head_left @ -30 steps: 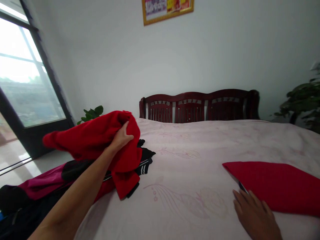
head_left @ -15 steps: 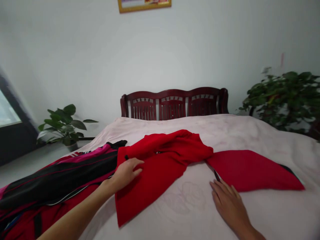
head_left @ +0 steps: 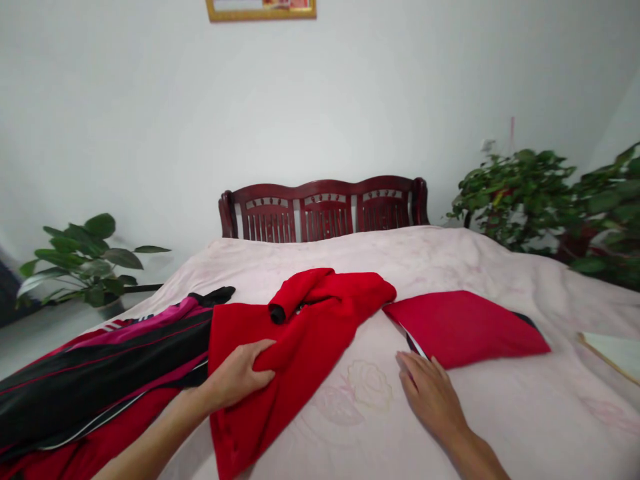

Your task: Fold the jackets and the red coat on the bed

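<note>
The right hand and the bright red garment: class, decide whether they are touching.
Apart. The head view shows a strip of pale pink sheet between the right hand and the bright red garment.

Right of the bright red garment [head_left: 320, 327], bare pink bedspread [head_left: 345, 440] leaves passage as far as the right hand [head_left: 427, 393] and a folded crimson garment [head_left: 470, 327]; left of it, heaped clothes [head_left: 100, 367] block the way.

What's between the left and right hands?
From left hand to right hand: part of the bright red garment, then bare pale sheet with a flower pattern. Head view.
</note>
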`<state>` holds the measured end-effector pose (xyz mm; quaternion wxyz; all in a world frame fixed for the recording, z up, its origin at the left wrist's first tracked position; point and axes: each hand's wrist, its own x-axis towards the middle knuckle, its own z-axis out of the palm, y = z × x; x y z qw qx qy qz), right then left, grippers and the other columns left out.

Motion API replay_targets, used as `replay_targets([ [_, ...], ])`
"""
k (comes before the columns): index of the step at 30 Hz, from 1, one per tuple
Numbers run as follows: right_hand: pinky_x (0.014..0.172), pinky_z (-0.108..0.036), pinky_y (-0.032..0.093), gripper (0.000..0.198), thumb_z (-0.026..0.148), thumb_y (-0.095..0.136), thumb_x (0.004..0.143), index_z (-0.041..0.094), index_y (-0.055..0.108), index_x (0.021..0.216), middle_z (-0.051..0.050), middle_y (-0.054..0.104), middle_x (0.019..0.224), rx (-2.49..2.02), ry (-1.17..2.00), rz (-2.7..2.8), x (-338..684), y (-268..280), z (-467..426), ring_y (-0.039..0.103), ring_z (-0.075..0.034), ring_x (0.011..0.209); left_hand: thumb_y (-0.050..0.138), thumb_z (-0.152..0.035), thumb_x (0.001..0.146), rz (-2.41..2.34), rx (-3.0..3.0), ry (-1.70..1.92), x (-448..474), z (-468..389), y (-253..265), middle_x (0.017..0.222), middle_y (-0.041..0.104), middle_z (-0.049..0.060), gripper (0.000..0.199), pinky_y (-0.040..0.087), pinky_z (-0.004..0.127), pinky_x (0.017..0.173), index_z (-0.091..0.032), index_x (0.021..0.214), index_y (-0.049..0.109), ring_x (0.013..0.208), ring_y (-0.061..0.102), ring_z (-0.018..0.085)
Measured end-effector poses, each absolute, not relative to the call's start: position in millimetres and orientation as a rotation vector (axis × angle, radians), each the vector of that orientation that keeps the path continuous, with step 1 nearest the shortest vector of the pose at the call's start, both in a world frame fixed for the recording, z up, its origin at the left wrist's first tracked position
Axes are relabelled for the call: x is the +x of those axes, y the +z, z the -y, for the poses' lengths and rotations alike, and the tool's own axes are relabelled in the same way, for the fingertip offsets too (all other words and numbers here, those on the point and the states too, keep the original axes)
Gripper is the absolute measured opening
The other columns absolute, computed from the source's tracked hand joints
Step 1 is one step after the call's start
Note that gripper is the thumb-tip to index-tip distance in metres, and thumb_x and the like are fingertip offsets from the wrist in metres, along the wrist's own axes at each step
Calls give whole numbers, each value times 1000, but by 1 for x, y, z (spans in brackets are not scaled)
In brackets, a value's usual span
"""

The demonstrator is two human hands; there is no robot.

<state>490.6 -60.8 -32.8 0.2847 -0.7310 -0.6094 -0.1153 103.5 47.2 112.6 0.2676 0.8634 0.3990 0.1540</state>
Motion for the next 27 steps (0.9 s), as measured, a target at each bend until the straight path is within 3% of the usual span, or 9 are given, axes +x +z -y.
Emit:
replay_targets([
  [4, 107, -46, 41, 46, 38, 38, 93, 19, 58, 130, -13, 62, 130, -1808, -94, 1392, 478, -16, 55, 57, -26, 122, 63, -26, 75, -786, 2429, 123, 145, 22, 109, 114, 73, 1, 39, 49, 32, 92, -31, 114, 67, 103, 67, 26],
  [8, 111, -43, 37, 50, 36, 43, 91, 20, 51, 137, -12, 53, 141, -1660, -116, 1378, 452, 27, 30, 47, -25, 131, 67, -36, 77, -686, 2421, -148, 171, 51, 81, 133, 63, 11, 60, 48, 42, 96, -28, 135, 55, 117, 61, 34],
  [10, 114, -45, 32, 50, 32, 48, 88, 18, 54, 135, -13, 52, 142, -1694, -168, 1536, 436, 52, 7, 43, -27, 133, 64, -44, 80, -576, 2349, -203, 175, 47, 75, 125, 67, 12, 59, 51, 40, 89, -25, 135, 56, 109, 65, 33],
  [13, 117, -48, 22, 54, 30, 53, 87, 15, 51, 138, -14, 45, 148, -1869, -185, 1751, 413, 78, -36, 31, -30, 141, 48, -45, 92, -479, 2229, -92, 175, 18, 79, 102, 75, 5, 43, 53, 29, 77, -25, 127, 63, 88, 70, 22],
  [16, 114, -62, 12, 71, 38, 61, 83, 13, 40, 146, -19, 31, 156, -2095, -70, 1846, 396, 88, -79, 14, -37, 146, 47, -40, 93, -814, 2405, 282, 168, -39, 88, 111, 73, 3, 39, 49, 27, 87, -25, 124, 65, 97, 68, 20],
  [19, 104, -76, 12, 85, 30, 68, 77, 18, 28, 151, -20, 19, 160, -2322, 83, 1786, 391, 84, -110, 6, -44, 146, 48, -32, 91, -1435, 2646, 381, 148, -110, 95, 126, 67, 6, 40, 43, 29, 99, -23, 128, 61, 116, 61, 21],
  [21, 99, -78, 16, 81, 19, 66, 78, 19, 30, 150, -21, 18, 160, -2363, 135, 1673, 393, 76, -120, 10, -45, 145, 49, -31, 90, -1621, 2670, 337, 129, -152, 97, 135, 60, 15, 42, 34, 38, 109, -16, 128, 60, 129, 51, 28],
  [24, 98, -74, 25, 53, 15, 59, 84, 16, 50, 136, -25, 38, 149, -2259, 188, 1537, 401, 64, -123, 29, -44, 138, 56, -36, 86, -1788, 2658, 261, 102, -190, 93, 140, 53, 24, 54, 22, 52, 113, -10, 133, 55, 139, 37, 37],
  [27, 99, -63, 35, 31, 16, 54, 87, 18, 63, 116, -19, 59, 129, -2150, 239, 1481, 414, 60, -123, 50, -37, 124, 64, -38, 78, -1797, 2639, 120, 87, -205, 85, 123, 65, 22, 50, 33, 50, 106, -13, 121, 63, 124, 53, 38],
])
